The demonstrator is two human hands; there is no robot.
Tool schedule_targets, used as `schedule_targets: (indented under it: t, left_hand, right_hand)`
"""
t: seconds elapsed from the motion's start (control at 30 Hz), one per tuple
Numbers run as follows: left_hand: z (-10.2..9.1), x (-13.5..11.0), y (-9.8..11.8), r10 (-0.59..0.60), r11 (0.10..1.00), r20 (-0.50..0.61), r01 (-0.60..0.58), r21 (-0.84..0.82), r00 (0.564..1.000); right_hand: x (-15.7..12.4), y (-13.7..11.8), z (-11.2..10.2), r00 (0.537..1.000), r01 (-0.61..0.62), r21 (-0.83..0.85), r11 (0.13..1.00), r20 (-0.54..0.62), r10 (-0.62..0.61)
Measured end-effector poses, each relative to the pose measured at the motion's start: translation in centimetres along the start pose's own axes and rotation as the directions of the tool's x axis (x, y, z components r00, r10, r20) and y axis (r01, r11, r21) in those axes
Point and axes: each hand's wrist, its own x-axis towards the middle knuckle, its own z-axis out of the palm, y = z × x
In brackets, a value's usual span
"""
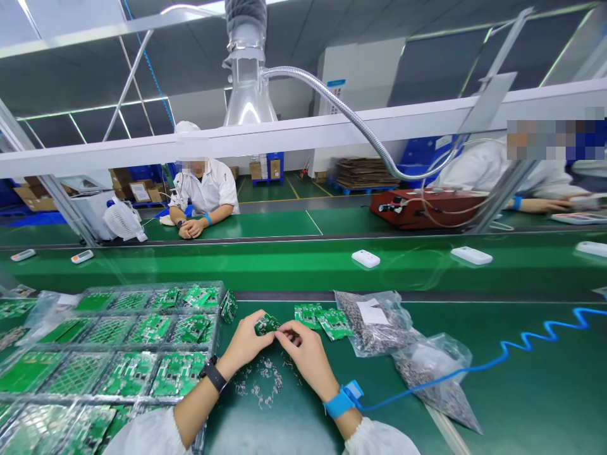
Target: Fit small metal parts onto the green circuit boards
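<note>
My left hand (246, 344) grips a small green circuit board (267, 324) over the green bench. At the board's near edge, the thumb and fingers of my right hand (306, 355) are pinched together; whatever they hold is too small to make out. Loose small metal parts (266, 382) lie scattered on the bench just below my hands. More circuit boards (334, 323) rest beyond my right hand, and another board (228, 306) leans by the tray's corner. A blue wrist strap (342, 399) is round my right wrist.
A clear compartment tray (114, 347) with green boards fills the left. Two plastic bags of small parts, an upper bag (379, 332) and a lower bag (439, 382), lie right, crossed by a coiled blue cord (509, 354). White devices (366, 258) sit on the green belt (294, 265). People sit opposite.
</note>
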Motion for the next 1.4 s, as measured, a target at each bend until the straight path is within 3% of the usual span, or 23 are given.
schedule_targets:
  t: [0.17,0.4,0.57,0.73,1.0,1.4]
  left_hand:
    - [0.0,-0.1,-0.2,0.015,0.997,-0.027,-0.013,0.074,1.000]
    - [0.1,-0.2,-0.2,0.064,0.966,0.062,-0.077,0.246,0.996]
    - [0.3,0.0,-0.3,0.080,0.994,0.025,-0.082,0.066,0.996]
    - [0.4,0.0,0.0,0.069,0.997,0.068,-0.067,-0.038,0.995]
    - [0.4,-0.6,1.2,0.171,0.965,0.050,-0.177,0.191,0.984]
    - [0.1,-0.8,0.9,0.244,0.916,0.104,-0.264,0.301,0.964]
  right_hand:
    - [0.0,-0.2,-0.3,0.998,-0.013,0.012,1.000,0.058,0.012]
    - [0.1,0.2,-0.5,0.990,-0.080,0.046,0.996,0.125,0.073]
    - [0.5,0.5,-0.3,0.989,-0.142,0.195,0.970,0.058,0.133]
    - [1.0,0.7,-0.3,0.983,-0.175,0.363,0.915,0.009,0.185]
    - [0.8,0.5,-0.1,0.981,-0.189,0.360,0.914,0.023,0.194]
    - [0.3,0.4,-0.1,0.975,-0.211,0.371,0.904,0.009,0.223]
